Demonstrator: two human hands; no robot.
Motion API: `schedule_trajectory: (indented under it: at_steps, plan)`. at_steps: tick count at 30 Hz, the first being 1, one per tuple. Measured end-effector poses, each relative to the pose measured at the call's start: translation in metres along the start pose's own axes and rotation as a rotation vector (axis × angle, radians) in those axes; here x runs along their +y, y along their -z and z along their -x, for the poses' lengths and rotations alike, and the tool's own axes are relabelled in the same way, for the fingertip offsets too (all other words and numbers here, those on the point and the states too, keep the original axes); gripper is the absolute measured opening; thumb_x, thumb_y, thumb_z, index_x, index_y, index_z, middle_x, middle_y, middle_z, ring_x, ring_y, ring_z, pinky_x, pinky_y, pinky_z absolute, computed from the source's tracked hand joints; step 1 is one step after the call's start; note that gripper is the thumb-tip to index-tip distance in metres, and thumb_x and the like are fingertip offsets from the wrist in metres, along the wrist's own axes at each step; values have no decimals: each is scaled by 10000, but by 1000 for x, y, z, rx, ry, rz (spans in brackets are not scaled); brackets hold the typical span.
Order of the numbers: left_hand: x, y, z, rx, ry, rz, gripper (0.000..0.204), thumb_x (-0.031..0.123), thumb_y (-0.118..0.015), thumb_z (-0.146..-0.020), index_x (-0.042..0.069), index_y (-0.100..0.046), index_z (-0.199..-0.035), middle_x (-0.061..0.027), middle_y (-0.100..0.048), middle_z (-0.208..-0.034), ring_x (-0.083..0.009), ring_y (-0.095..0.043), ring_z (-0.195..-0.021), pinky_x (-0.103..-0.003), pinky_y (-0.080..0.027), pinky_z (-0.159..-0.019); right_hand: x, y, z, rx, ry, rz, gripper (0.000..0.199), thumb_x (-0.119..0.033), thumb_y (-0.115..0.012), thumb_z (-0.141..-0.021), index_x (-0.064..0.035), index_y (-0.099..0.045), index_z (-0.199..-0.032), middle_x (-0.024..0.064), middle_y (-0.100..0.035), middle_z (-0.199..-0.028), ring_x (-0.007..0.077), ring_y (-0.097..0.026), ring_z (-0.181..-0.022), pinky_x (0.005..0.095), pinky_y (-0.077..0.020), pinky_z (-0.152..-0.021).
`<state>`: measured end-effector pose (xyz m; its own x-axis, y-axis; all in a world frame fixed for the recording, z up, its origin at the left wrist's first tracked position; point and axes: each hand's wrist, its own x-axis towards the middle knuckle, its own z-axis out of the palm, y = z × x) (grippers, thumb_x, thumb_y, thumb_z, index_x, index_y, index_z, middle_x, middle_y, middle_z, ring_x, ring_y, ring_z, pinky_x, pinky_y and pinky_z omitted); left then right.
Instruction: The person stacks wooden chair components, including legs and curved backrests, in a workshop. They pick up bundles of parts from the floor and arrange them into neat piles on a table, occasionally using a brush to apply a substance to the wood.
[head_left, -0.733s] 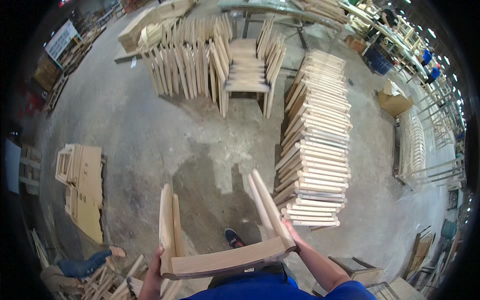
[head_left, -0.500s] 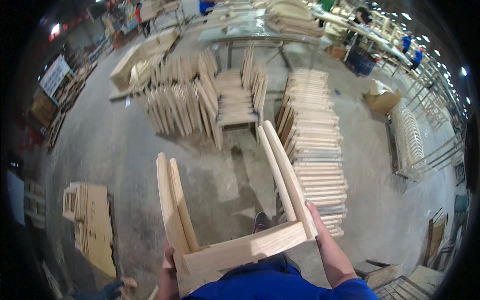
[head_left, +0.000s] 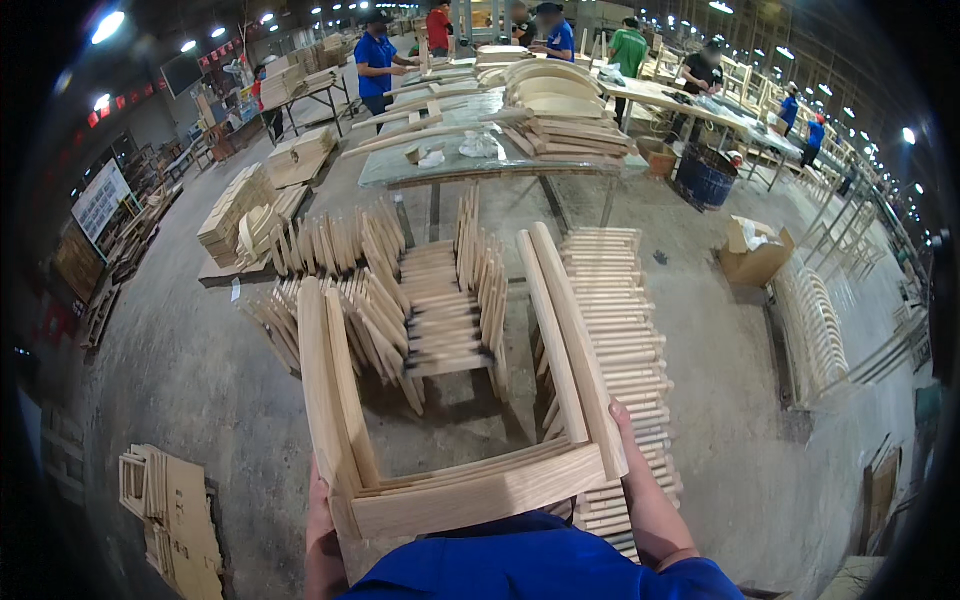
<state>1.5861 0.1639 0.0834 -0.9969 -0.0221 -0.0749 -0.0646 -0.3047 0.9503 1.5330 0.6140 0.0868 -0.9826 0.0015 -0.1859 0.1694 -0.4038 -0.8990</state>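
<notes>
Between both hands I carry a pale wooden chair frame [head_left: 480,490], U-shaped, with a broad curved rail near my body and paired long bars pointing away on each side. My left hand [head_left: 320,505] grips its left corner from outside; the fingers are partly hidden behind the wood. At the right corner my right hand [head_left: 628,435] is closed, thumb along the outer bar. Beyond the frame stands a cluster of similar wooden frames [head_left: 445,325], nested upright in a row. Close to my right arm runs a long row of wooden frames [head_left: 625,370] with rounded bars.
A glass-topped table [head_left: 400,172] with curved wooden parts stands ahead, several people working around it. Stacked boards [head_left: 235,215] lie at the left, flattened cardboard [head_left: 190,520] near left. On the right are an open carton [head_left: 755,262], a blue drum [head_left: 705,178] and a rack of curved pieces [head_left: 815,320].
My view has tilted up, showing more of the table and people. The nested frames now appear lower and closer to the frame I carry. Both hands keep their hold on it.
</notes>
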Motion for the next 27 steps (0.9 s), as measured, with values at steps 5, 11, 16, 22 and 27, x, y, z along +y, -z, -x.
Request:
schedule_trajectory:
  at_steps: [5, 11, 16, 22, 27]
  plan:
    - [15, -4, -137, -21, -56, -23, 854, 486, -598, -686, 82, -248, -1352, -105, -422, -1249, -227, -443, -1132, -364, -391, -921, -25, -15, -127, 6, 33, 16, 826, -594, -576, -697, 16, -434, -1235, 100, -549, -1073, 164, -530, -933, 288, -424, -807]
    - [35, -36, -309, -108, -90, -10, 855, 483, -597, -685, 82, -245, -1353, -104, -422, -1248, -226, -442, -1133, -363, -392, -918, -73, -5, -259, 108, 159, 105, 667, -561, -499, -772, -50, -483, -1201, 111, -558, -1052, 204, -537, -950, 331, -440, -814]
    - [37, -97, -450, -217, -91, 16, 856, 480, -595, -684, 83, -241, -1355, -103, -422, -1248, -224, -442, -1134, -362, -394, -916, -121, 54, -359, 356, 113, -71, 668, -585, -422, -810, -39, -502, -1187, 120, -576, -1045, 229, -545, -907, 335, -428, -818]
    - [48, -204, -623, -296, -53, 198, 721, 390, -574, -727, 108, -279, -1322, -77, -438, -1200, -209, -455, -1097, -352, -407, -895, -252, 87, -516, 379, 248, 20, 657, -548, -487, -787, -19, -501, -1177, 123, -582, -1033, 211, -568, -866, 315, -457, -775]
    - [63, -308, -782, -254, 1, 193, 558, 343, -514, -807, 126, -318, -1283, -75, -455, -1171, -212, -488, -1057, -365, -437, -866, -348, 122, -687, 219, 309, 4, 506, -485, -495, -828, -74, -542, -1118, 44, -579, -956, 142, -550, -830, 288, -448, -748]
